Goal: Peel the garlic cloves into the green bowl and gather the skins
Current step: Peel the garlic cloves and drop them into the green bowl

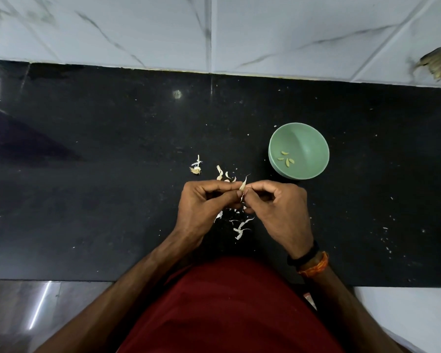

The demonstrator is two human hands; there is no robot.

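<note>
Above the black counter, my left hand and my right hand meet fingertip to fingertip and pinch one small garlic cloves piece between them; its papery tip sticks up. The green bowl stands to the upper right of my hands and holds several peeled cloves. Loose white skins lie on the counter below my hands. More unpeeled bits lie just beyond my left hand. A garlic root stub lies further left.
A white marble-tiled wall rises behind the counter, with a brown damaged patch at the far right. The counter's front edge runs close to my red shirt. Fine white specks dot the counter's right side.
</note>
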